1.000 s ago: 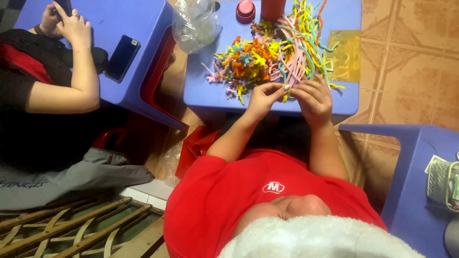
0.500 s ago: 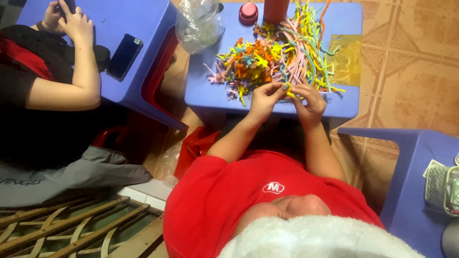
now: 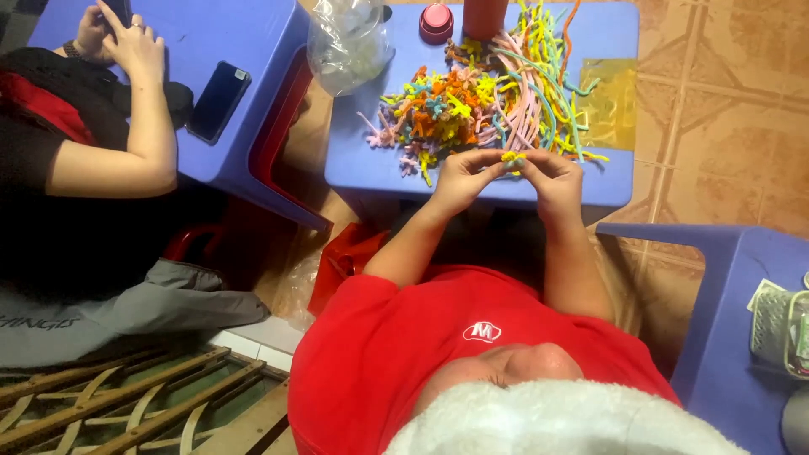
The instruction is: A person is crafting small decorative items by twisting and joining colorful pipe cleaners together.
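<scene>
My left hand [image 3: 459, 181] and my right hand [image 3: 552, 177] meet over the near edge of a small blue plastic table [image 3: 375, 173]. Together their fingertips pinch a short yellow fuzzy pipe cleaner piece [image 3: 511, 157]. Just beyond the hands lies a heap of small twisted pieces [image 3: 438, 114] in orange, yellow, blue and pink. Long straight pipe cleaners [image 3: 531, 80] in pink, green and yellow lie to the right of the heap.
A clear plastic bag [image 3: 350, 42], a red lid [image 3: 436, 21] and a red bottle [image 3: 484, 13] stand at the table's far edge. At left, another person's hand [image 3: 126, 42] holds a phone; a black phone [image 3: 217, 101] lies beside it. A blue stool [image 3: 725, 337] with a mesh basket [image 3: 779, 324] stands at right.
My two hands have drawn slightly back from the heap toward my body, and they keep working the yellow piece between the fingertips. The other person's hands have barely moved.
</scene>
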